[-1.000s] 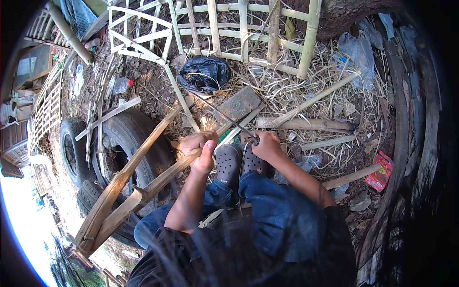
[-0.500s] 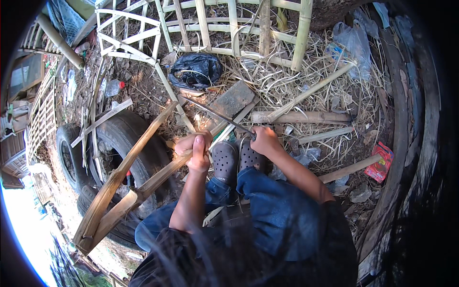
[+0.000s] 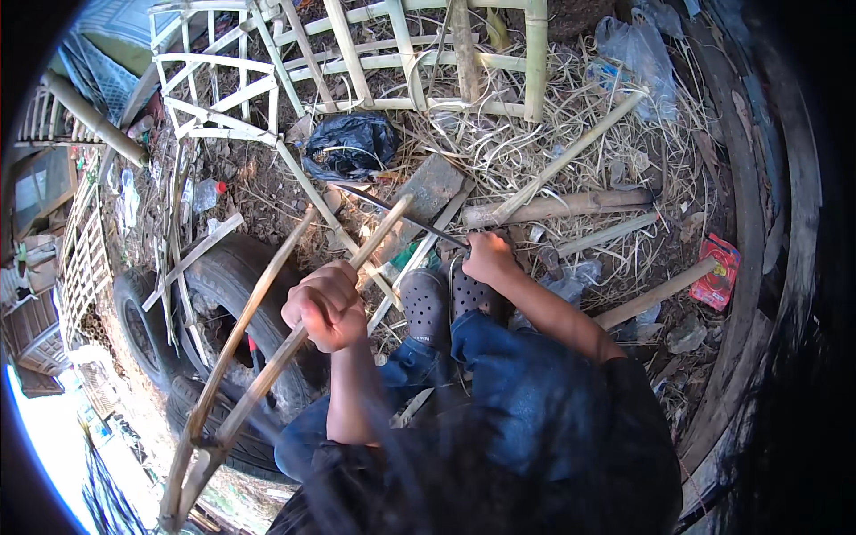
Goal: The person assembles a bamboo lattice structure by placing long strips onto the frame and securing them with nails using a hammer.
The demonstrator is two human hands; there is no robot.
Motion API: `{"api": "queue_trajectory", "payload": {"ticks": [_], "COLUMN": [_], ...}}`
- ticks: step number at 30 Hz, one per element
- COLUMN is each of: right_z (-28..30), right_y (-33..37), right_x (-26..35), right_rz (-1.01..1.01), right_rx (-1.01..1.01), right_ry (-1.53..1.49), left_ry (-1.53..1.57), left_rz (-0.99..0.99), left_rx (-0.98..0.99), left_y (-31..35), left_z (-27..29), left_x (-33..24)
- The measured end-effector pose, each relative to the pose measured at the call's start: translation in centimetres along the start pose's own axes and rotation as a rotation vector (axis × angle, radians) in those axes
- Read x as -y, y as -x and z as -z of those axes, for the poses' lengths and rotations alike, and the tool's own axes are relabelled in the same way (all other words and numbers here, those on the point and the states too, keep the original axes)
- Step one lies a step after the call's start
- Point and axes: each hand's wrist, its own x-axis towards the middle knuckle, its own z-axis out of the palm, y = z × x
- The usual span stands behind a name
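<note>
My left hand [image 3: 327,306] is closed in a fist around a split bamboo strip [image 3: 267,379]. Its near end sticks out above the fist, across the blade in the picture; I cannot tell whether they touch. From the lower left, the other half of the split bamboo [image 3: 254,308] runs alongside, the two halves spreading apart toward the top. In my right hand [image 3: 490,260], by my shoes, is a long, thin, dark knife [image 3: 437,234], its blade pointing to the upper left. The fingers hide its handle. Beneath the blade lies a flat grey block [image 3: 437,183].
Old tyres [image 3: 245,290] stand at the left. A bamboo lattice frame [image 3: 410,62] rises at the back, near a black plastic bag [image 3: 350,145]. Thin bamboo shavings [image 3: 571,143] litter the ground around a bamboo pole [image 3: 562,207]. A red packet [image 3: 715,272] lies right.
My left hand has shifted left and turned into a fist, with the bamboo swinging steeper and its end rising past the blade. My right hand keeps the knife in nearly the same place.
</note>
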Motion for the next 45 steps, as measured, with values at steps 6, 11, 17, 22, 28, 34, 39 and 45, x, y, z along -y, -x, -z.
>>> {"api": "queue_trajectory", "payload": {"ticks": [6,11,17,22,28,34,39,45], "right_z": [1.2,1.9,2.4,3.6,4.6,4.2,4.1,5.3], "right_y": [1.3,3.8,4.9,3.8,3.1,2.9,3.5,5.3], "right_x": [-0.4,-0.5,-1.2,0.6,1.7,1.5,-0.8,-0.5], "right_rz": [0.004,0.043,0.037,0.1,0.079,0.048,0.007,-0.009], "right_rx": [-0.003,-0.011,-0.04,-0.063,0.002,0.038,0.083,0.151], "right_ry": [-0.066,-0.097,-0.332,-0.352,-0.264,-0.183,-0.156,-0.057], "left_ry": [0.077,0.041,-0.104,-0.285,-0.277,-0.242,-0.269,-0.241], "left_rz": [-0.087,-0.066,0.013,0.116,0.075,0.049,-0.009,0.01], "left_rx": [0.156,0.146,0.152,0.153,0.038,-0.01,-0.074,-0.026], "left_y": [-4.4,-3.3,-1.3,0.7,3.4,3.5,3.3,3.3], "left_z": [-1.3,-0.4,-0.1,2.7,3.2,2.3,2.9,2.5], "left_x": [-5.3,-8.8,-5.8,-0.8,3.4,4.2,4.1,4.1]}}
